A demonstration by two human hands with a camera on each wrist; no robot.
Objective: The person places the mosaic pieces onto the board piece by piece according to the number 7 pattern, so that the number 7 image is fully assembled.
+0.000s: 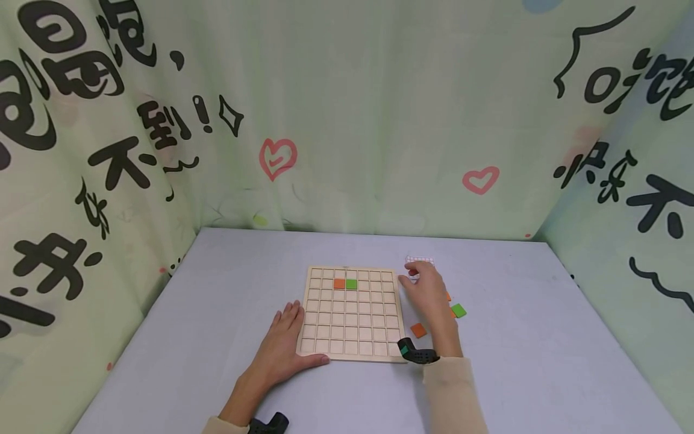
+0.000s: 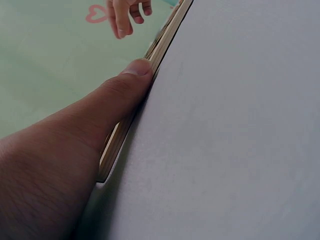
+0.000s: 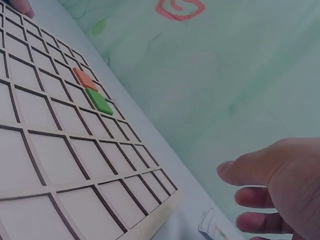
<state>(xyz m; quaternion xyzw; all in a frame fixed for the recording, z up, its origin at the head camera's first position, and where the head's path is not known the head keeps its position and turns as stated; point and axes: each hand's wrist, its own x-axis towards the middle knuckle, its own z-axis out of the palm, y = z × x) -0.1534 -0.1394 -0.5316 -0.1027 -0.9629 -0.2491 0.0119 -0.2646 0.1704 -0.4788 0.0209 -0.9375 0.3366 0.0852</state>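
A square wooden grid board (image 1: 350, 331) lies flat on the table. An orange square tile (image 1: 339, 284) and a green square tile (image 1: 351, 284) sit side by side in cells of its upper part. At the board's lower left corner rests my left hand (image 1: 283, 348), its fingers straight by the left edge and the thumb (image 2: 125, 82) against the front edge. My right hand (image 1: 428, 293) hovers past the board's upper right corner, over a small printed card (image 1: 420, 259) that it partly covers. Thumb and fingers (image 3: 255, 197) stand apart there, holding nothing.
Loose tiles lie right of the board: an orange one (image 1: 418, 330), a green one (image 1: 458, 310), and more orange partly hidden behind the right wrist. A white-covered table (image 1: 542, 337) is bordered by a pale green curtain (image 1: 379, 120) with writing and hearts.
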